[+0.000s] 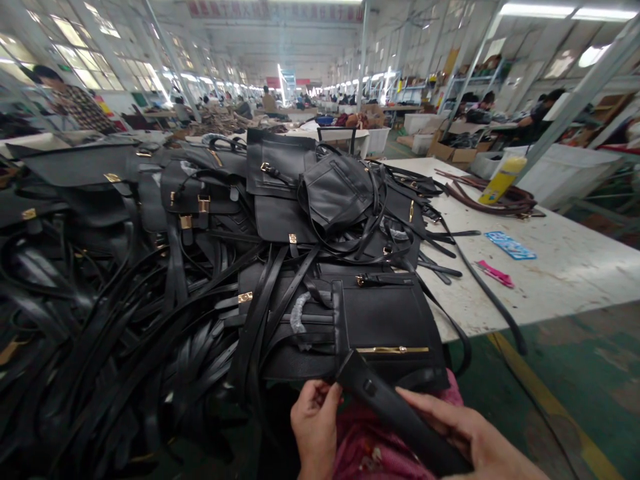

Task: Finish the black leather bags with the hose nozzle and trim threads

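Note:
A wide black leather strap [395, 407] with a small dark slot near its end slants across in front of me, at the table's near edge. My right hand [470, 427] is wrapped round its lower part, thumb and fingers on either side. At the strap's upper end, my left hand [317, 420] is closed, thumb and forefinger pinching its corner. Just beyond lies a black leather bag [385, 313] with a gold zip and a small buckled strap. Clear plastic wrapping [299, 313] covers a handle on it.
Black bags [280, 160] with gold clasps are heaped behind, and long black straps [110, 347] tangle at left. On the white table [570, 267] at right lie a pink-handled cutter [495, 273], a blue plate [510, 245], brown straps [460, 193] and a yellow bottle [503, 179]. A person [75, 100] stands far left.

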`<state>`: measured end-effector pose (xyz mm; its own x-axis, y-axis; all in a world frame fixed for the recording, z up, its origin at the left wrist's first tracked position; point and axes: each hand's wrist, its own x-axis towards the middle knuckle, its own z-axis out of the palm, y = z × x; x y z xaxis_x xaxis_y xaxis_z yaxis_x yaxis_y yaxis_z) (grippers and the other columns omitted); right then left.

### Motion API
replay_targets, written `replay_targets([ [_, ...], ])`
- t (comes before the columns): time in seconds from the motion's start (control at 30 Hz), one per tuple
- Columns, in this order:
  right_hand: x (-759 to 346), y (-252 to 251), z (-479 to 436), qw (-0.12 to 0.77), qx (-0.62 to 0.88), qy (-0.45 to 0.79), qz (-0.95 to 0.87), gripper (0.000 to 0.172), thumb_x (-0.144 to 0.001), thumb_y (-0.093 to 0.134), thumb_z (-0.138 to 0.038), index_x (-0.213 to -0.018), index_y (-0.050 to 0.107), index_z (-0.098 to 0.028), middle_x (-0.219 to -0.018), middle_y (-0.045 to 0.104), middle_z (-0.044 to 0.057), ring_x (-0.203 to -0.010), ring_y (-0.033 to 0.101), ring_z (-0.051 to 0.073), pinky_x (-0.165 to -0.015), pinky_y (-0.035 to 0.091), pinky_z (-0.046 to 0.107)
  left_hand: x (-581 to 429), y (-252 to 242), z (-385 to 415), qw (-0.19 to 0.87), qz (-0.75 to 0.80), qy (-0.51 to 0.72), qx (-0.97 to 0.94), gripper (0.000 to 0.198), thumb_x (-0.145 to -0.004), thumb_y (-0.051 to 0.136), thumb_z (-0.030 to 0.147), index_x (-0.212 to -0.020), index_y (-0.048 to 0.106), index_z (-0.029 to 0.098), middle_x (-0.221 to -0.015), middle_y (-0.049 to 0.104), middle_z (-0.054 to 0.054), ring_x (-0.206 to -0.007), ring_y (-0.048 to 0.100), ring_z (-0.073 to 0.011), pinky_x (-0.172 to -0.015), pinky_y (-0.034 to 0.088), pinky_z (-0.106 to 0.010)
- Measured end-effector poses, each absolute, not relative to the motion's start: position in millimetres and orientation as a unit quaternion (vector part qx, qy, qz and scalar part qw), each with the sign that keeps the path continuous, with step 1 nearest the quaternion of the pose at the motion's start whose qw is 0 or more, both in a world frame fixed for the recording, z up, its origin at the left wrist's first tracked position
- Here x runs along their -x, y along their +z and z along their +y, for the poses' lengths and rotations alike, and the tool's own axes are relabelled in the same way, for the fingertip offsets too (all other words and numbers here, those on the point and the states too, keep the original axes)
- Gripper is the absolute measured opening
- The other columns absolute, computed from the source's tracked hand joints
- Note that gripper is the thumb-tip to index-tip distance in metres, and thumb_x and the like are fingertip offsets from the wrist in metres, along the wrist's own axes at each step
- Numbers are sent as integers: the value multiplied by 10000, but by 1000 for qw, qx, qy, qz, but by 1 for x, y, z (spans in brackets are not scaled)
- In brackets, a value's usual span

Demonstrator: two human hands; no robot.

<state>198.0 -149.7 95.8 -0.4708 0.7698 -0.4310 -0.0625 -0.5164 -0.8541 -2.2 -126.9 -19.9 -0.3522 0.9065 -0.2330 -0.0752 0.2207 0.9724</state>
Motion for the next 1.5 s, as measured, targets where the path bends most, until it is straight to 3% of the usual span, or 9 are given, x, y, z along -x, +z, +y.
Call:
replay_targets([
  [0.13,-186,97,-149,238,436,749,-438,645,-580,728,-131,-1171,527,-295,-1240,530,-3,-1160,439,227,-1005,308,326,11,-26,-130,428,622,513,-408,165,-666,624,320,-607,577,173,-548,525,16,-553,456,-114,-531,374,-186],
  [0.3,-173,98,-140,282,442,715,-463,726,-573,615,-33,-1235,455,-280,-1274,491,-13,-1125,469,217,-941,369,300,13,-24,-131,444,620,518,-388,168,-644,661,315,-639,586,165,-594,562,3,-589,503,-126,-560,405,-192],
  [0.5,-182,98,-134,304,422,735,-435,709,-613,652,-112,-1269,410,-231,-1204,553,29,-1077,503,214,-939,358,314,2,-13,-130,541,565,562,-270,321,-578,722,240,-859,587,163,-873,641,-51,-855,581,-187,-757,453,-259],
  [0.6,-191,90,-136,304,404,750,-427,698,-600,682,-146,-1248,438,-236,-1189,564,29,-1092,493,223,-965,326,328,3,-13,-133,536,573,575,-233,290,-553,733,245,-794,599,155,-788,645,-41,-792,590,-182,-709,463,-248],
  [0.97,-169,93,-142,241,418,773,-412,698,-513,637,-19,-1167,527,-234,-1118,613,22,-1096,498,219,-989,295,348,6,-21,-144,549,556,600,-172,253,-525,744,213,-752,646,159,-692,637,15,-659,556,-128,-605,453,-182],
  [1.2,-166,92,-135,304,429,736,-427,761,-538,610,-20,-1241,441,-256,-1114,604,13,-992,554,212,-837,433,311,4,-20,-143,529,583,583,-201,276,-540,736,244,-778,634,150,-719,640,-17,-698,569,-155,-650,465,-222],
  [1.3,-177,94,-139,297,448,729,-423,750,-552,609,-30,-1248,436,-247,-1154,584,20,-1021,543,216,-874,420,320,2,-18,-142,536,581,577,-208,285,-537,737,255,-780,632,152,-695,639,-12,-665,565,-143,-623,465,-214],
  [1.4,-177,98,-146,289,426,749,-417,711,-550,684,-79,-1209,489,-260,-1154,584,3,-1103,489,225,-940,370,307,3,-19,-143,539,574,583,-199,308,-495,760,283,-752,632,170,-693,645,5,-657,571,-142,-613,463,-207],
  [1.5,-166,104,-145,296,395,743,-452,545,-629,694,-219,-1151,551,-277,-1059,631,-29,-1046,531,222,-911,401,297,6,-24,-143,569,580,556,-174,406,-461,767,373,-809,629,217,-683,656,21,-596,581,-162,-539,467,-234],
])
